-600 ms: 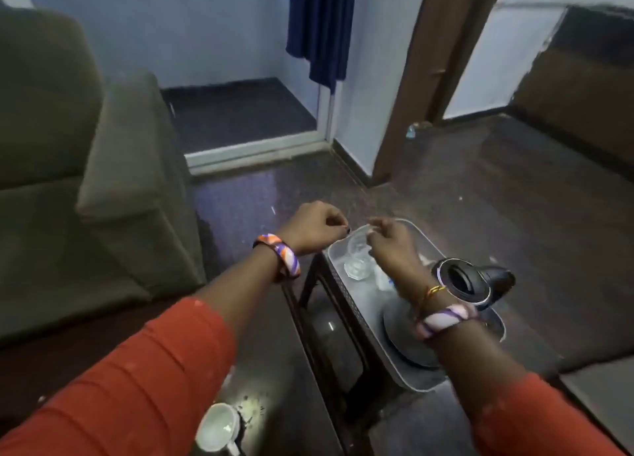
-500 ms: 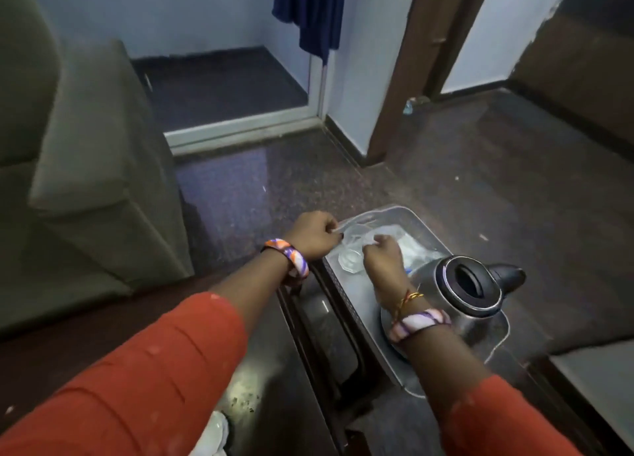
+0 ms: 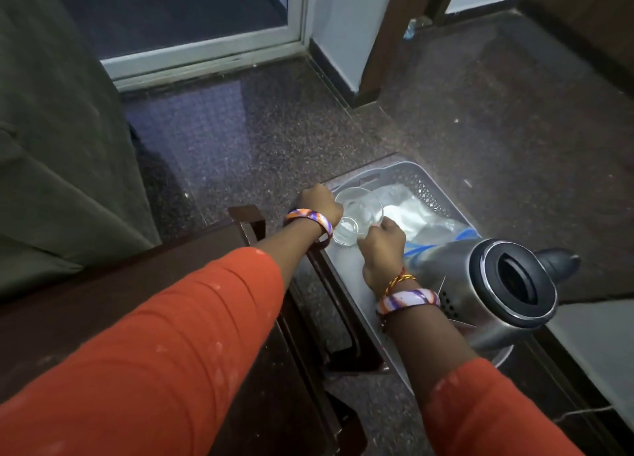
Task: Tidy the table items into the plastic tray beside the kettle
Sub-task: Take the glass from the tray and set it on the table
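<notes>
The clear drinking glass (image 3: 356, 215) lies tilted on its side at the far-left corner of the grey perforated plastic tray (image 3: 422, 189), its wide mouth toward twelve o'clock and its thick base toward six, so its long axis runs roughly away from the person. The left hand (image 3: 317, 203) sits curled at the glass's nine o'clock, touching the rim; how firmly it grips I cannot tell. The right hand (image 3: 382, 249) lies at the glass's five o'clock, fingertips pinched narrow on the near wall. Both hands are about equally close, one on each side. Crumpled white plastic packets (image 3: 408, 212) lie in the tray at the glass's three o'clock. The open-topped steel electric kettle (image 3: 494, 284) stands further out, at four o'clock. The likely next move is setting the glass upright, turning it toward the person.
</notes>
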Action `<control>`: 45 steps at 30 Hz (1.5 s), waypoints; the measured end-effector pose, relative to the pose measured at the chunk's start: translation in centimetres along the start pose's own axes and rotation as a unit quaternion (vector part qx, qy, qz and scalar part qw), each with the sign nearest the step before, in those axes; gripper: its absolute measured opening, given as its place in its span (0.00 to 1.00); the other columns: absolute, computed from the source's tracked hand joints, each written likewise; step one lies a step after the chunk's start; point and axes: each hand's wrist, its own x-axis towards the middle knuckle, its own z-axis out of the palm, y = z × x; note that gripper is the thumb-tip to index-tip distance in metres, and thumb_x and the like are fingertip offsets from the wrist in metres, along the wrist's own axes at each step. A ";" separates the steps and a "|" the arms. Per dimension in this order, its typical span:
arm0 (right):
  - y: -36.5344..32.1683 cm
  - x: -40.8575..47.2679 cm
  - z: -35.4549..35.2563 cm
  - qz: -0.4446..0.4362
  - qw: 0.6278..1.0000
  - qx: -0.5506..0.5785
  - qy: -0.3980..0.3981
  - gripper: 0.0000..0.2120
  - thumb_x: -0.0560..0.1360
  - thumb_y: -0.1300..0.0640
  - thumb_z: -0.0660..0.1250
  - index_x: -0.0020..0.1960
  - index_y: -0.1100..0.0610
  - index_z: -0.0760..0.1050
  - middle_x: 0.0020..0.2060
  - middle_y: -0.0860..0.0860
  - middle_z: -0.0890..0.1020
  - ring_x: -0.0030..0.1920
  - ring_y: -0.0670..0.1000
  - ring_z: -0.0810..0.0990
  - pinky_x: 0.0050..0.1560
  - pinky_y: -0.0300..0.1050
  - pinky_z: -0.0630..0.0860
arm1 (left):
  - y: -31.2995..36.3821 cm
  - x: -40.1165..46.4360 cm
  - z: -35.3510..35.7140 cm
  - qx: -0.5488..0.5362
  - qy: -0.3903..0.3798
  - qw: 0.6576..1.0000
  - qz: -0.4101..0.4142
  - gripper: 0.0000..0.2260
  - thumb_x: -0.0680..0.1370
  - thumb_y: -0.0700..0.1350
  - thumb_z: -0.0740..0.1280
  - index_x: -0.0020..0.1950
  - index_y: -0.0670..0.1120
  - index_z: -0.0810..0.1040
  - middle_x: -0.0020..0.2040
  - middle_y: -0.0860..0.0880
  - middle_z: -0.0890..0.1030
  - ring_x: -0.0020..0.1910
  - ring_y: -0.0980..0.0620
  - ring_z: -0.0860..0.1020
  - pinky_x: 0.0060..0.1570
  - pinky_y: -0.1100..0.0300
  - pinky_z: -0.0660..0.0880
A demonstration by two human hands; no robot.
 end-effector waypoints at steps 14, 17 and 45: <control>-1.3 -15.9 -0.6 -0.128 0.970 0.040 -0.202 0.11 0.76 0.66 0.63 0.58 0.64 0.72 0.42 0.55 0.79 0.41 0.48 0.78 0.37 0.33 0.80 | -7.3 -15.0 -10.6 -0.188 0.135 0.973 0.028 0.12 0.63 0.43 0.61 0.31 0.35 0.77 0.23 0.46 0.75 0.33 0.47 0.79 0.46 0.38 0.79; 0.8 -19.7 0.7 -0.108 0.950 -0.013 -0.293 0.10 0.76 0.65 0.63 0.58 0.64 0.72 0.45 0.57 0.79 0.44 0.50 0.78 0.40 0.36 0.79 | -11.6 -20.1 -12.3 -0.198 0.171 0.965 -0.017 0.10 0.68 0.38 0.62 0.27 0.43 0.75 0.14 0.54 0.72 0.20 0.61 0.76 0.46 0.41 0.79; 26.1 -34.3 8.6 -0.020 0.840 -0.380 -0.387 0.14 0.66 0.70 0.62 0.46 0.58 0.80 0.45 0.58 0.83 0.49 0.58 0.80 0.57 0.59 0.77 | -39.5 -37.9 -6.8 -0.291 0.189 0.899 -0.267 0.13 0.69 0.41 0.61 0.42 0.33 0.79 0.43 0.31 0.81 0.45 0.36 0.80 0.52 0.41 0.78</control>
